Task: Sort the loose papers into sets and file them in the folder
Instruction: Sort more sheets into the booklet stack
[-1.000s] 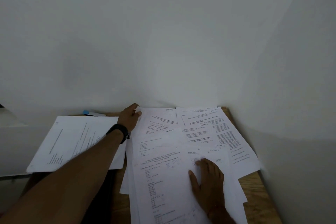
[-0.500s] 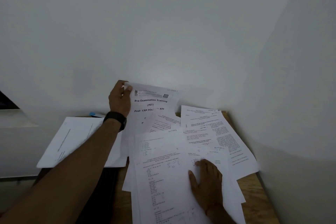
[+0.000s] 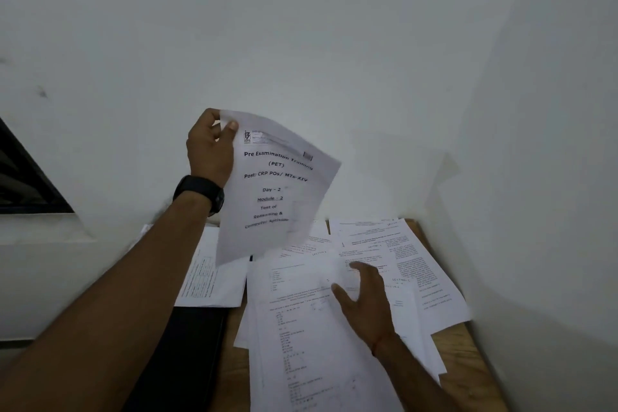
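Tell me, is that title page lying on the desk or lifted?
Lifted: the left hand pinches the title page by its top corner, holding it up in front of the wall.

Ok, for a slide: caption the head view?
Left hand holds a printed cover sheet above loose papers spread on a wooden table, right hand open over them.

The left forearm (image 3: 127, 294) half hides the black folder (image 3: 190, 354). The cover sheet (image 3: 271, 211)'s header and the right hand (image 3: 366, 306) are blurred.
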